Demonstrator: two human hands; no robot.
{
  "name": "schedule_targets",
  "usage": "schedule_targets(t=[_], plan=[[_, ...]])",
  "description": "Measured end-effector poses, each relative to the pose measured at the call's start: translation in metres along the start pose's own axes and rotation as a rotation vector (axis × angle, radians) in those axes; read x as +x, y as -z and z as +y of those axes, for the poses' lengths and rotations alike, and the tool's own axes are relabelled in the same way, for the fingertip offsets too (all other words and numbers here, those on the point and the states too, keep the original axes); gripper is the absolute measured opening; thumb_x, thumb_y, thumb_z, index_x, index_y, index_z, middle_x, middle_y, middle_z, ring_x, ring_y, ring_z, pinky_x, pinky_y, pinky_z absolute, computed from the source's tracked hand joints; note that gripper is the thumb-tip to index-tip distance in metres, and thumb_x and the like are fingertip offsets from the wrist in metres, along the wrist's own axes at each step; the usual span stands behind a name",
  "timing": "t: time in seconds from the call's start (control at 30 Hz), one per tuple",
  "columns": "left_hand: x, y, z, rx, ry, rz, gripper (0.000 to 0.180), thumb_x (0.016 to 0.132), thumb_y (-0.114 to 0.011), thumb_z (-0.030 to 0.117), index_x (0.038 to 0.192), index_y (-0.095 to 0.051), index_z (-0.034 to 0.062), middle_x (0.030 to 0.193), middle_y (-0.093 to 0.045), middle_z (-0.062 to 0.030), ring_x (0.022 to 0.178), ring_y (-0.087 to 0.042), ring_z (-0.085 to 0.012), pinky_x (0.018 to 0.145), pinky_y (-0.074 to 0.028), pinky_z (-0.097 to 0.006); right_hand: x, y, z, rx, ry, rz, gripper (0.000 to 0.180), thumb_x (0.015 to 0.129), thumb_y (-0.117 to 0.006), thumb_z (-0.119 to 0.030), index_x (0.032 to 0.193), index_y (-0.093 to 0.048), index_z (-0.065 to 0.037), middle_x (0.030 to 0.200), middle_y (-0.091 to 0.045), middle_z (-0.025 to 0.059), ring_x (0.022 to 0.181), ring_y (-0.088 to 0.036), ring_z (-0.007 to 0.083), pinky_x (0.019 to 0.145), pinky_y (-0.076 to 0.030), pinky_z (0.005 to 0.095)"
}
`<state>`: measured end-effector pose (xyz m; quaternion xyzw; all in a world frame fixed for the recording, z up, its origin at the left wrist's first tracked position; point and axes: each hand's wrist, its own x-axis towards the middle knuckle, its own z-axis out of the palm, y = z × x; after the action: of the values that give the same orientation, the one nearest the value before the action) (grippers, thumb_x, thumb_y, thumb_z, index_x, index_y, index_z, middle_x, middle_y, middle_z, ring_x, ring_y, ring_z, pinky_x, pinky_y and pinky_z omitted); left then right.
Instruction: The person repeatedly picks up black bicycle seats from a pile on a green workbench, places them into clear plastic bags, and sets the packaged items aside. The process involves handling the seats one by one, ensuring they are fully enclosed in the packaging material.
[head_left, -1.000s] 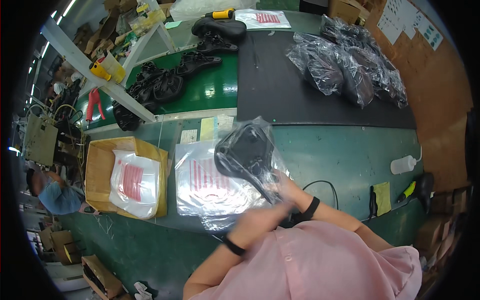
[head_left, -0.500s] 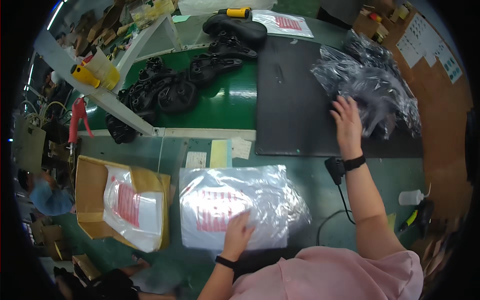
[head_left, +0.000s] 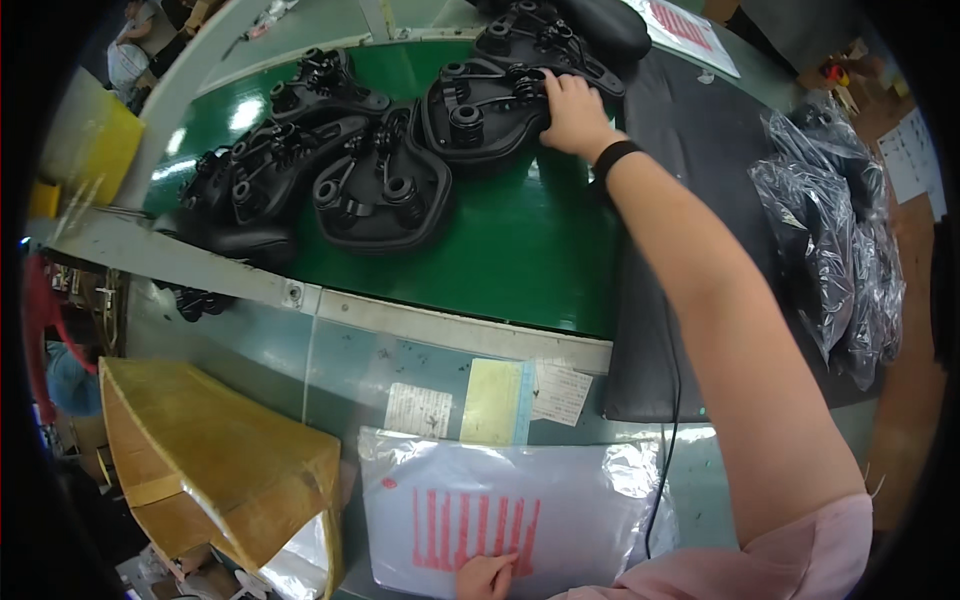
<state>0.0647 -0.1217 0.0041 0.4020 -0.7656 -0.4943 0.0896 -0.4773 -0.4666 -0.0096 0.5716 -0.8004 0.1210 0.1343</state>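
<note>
My right hand [head_left: 577, 118] reaches far across the bench and grips the edge of an upturned black bicycle saddle [head_left: 490, 145], with springs and rails showing on its underside. My left hand [head_left: 485, 577] rests on a stack of clear plastic bags [head_left: 580, 510] with red printing, index finger stretched out; the picture's lower edge cuts it off. Several more upturned saddles [head_left: 385, 205] lie close together on the green conveyor belt [head_left: 540, 255], left of my right hand. Black items in clear plastic wrap [head_left: 825, 250] lie on a black mat at the right.
The black mat [head_left: 650, 350] lies beside the belt, a thin black cable crossing it. Paper slips [head_left: 495, 400] lie behind the bags. At left stands an open cardboard box [head_left: 220, 440] with plastic bags inside. A pale metal frame [head_left: 170, 250] rises over the belt's left side.
My right hand has moved left from beside the plastic-wrapped items to a saddle on the belt and taken hold of it. The view has shifted forward; my left hand stays on the bags.
</note>
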Motion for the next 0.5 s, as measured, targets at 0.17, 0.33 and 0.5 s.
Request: schedule_targets(t=[0.17, 0.33, 0.5], plan=[[-0.002, -0.007, -0.008, -0.033, 0.022, -0.053, 0.015, 0.086, -0.057, 0.009, 0.096, -0.068, 0.0073, 0.079, -0.069, -0.0094, 0.071, -0.063, -0.0294, 0.067, -0.047, -0.04, -0.05, 0.03, 0.012, 0.132, 0.115, -0.119, 0.066, 0.058, -0.079, -0.034, 0.107, -0.053, 0.002, 0.102, -0.058, 0.0216, 0.101, -0.055, 0.0375, 0.085, -0.048, 0.0439], [0.002, -0.008, 0.007, 0.104, -0.078, 0.094, 0.015, 0.088, -0.056, 0.007, 0.097, -0.068, 0.0055, 0.075, -0.066, -0.0092, 0.063, -0.062, -0.0229, 0.058, -0.048, -0.034, -0.109, 0.102, -0.006, 0.86, -0.266, -0.322, 0.06, 0.069, -0.074, -0.029, 0.111, -0.052, 0.006, 0.095, -0.063, 0.0247, 0.085, -0.064, 0.0392, 0.071, -0.053, 0.0448], [0.004, -0.018, 0.003, -0.003, -0.046, 0.211, 0.014, 0.085, -0.057, 0.005, 0.092, -0.069, 0.004, 0.072, -0.065, -0.0085, 0.061, -0.06, -0.0189, 0.056, -0.045, -0.031, -0.22, 0.212, -0.032, 2.639, -0.696, -0.806, 0.046, 0.089, -0.054, -0.04, 0.116, -0.052, -0.003, 0.099, -0.059, 0.0193, 0.06, -0.061, 0.0273, 0.042, -0.048, 0.0293]])
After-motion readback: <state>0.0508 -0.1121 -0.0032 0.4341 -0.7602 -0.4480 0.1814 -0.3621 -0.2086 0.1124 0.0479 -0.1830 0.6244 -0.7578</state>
